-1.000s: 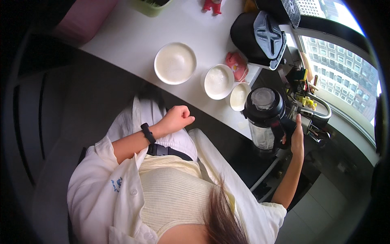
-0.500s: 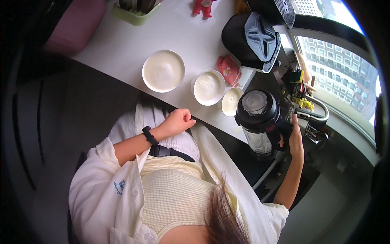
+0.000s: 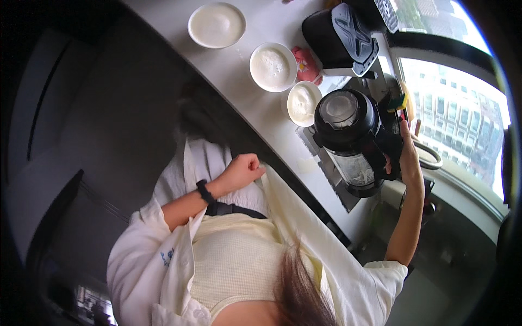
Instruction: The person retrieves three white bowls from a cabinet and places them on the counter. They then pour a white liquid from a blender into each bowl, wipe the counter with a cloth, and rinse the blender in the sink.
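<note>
My right hand (image 3: 409, 157) grips the handle of a blender jug (image 3: 353, 171) with a black lid and clear walls smeared white inside. The jug's lid end is beside the smallest white bowl (image 3: 304, 103), which holds foamy, milky liquid. Whether liquid is flowing cannot be made out. My left hand (image 3: 243, 173) is curled into a fist in front of my waist, with nothing visible in it. Up the counter stand a medium bowl (image 3: 273, 67) and a larger bowl (image 3: 216, 25), both full of the same creamy white liquid.
A pink cloth item with a flower (image 3: 306, 66) lies behind the bowls on the white counter (image 3: 239, 65). Beyond it stands a black appliance (image 3: 340, 41). A yellow-green sponge (image 3: 398, 102) and a curved faucet (image 3: 429, 157) are near the window, right of the jug.
The view has turned, shifting the counter and bowls up in the picture. Foam now shows in the smallest bowl, where the surface was smoother. My right hand still holds the jug; my left stays closed.
</note>
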`<state>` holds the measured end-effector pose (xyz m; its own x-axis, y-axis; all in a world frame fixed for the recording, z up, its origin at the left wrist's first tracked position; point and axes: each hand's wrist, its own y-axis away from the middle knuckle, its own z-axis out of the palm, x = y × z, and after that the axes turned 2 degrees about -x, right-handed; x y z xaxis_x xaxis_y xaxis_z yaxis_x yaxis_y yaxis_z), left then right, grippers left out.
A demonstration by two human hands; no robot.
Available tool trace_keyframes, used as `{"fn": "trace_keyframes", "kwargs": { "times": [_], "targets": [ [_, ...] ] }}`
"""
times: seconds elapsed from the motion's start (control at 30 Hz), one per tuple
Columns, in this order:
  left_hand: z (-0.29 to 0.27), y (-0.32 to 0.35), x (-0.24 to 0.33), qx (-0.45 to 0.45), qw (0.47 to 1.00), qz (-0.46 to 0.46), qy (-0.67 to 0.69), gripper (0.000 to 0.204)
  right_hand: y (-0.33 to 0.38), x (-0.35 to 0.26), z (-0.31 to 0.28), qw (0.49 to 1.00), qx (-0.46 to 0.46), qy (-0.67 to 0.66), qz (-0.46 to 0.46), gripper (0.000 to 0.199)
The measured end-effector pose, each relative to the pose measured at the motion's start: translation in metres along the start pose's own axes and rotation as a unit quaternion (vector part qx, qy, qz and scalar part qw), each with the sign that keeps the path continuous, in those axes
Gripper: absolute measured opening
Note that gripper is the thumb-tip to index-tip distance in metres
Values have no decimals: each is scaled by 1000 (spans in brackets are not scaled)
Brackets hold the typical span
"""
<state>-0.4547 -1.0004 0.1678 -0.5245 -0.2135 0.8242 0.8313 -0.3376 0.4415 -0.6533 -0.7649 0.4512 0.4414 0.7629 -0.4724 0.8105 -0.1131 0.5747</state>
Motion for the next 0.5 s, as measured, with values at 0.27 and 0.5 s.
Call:
{"fn": "trace_keyframes", "kwargs": {
  "times": [0.27,0.5],
  "targets": [
    [18,68,-28,105,994,8,4,33,10,26,-4,994,30,12,-100,67],
    [1,72,2,95,995,-6,-39,34,27,84,-29,943,128,-299,-72,43]
  ]
}}
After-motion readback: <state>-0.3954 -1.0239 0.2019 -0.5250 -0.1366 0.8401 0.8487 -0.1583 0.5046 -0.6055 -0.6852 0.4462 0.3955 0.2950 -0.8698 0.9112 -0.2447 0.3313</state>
